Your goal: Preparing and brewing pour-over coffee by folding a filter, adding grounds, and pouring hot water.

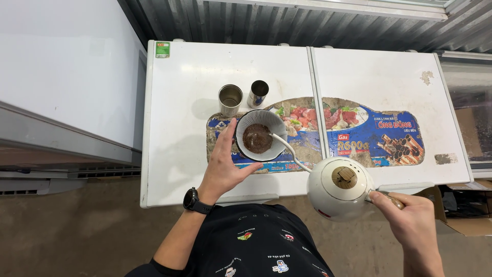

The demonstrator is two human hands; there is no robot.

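A white paper-lined dripper with wet brown coffee grounds in it stands on a white chest freezer lid. My left hand, a black watch on its wrist, cups the dripper's left side and front. My right hand grips the handle of a cream gooseneck kettle with a wooden lid knob. The kettle's thin spout reaches over the dripper's rim, its tip above the grounds.
Two small metal cups stand just behind the dripper. The lid's right half carries a worn coloured sticker. A grey cabinet is at the left, a corrugated metal wall behind, and cardboard boxes at the right.
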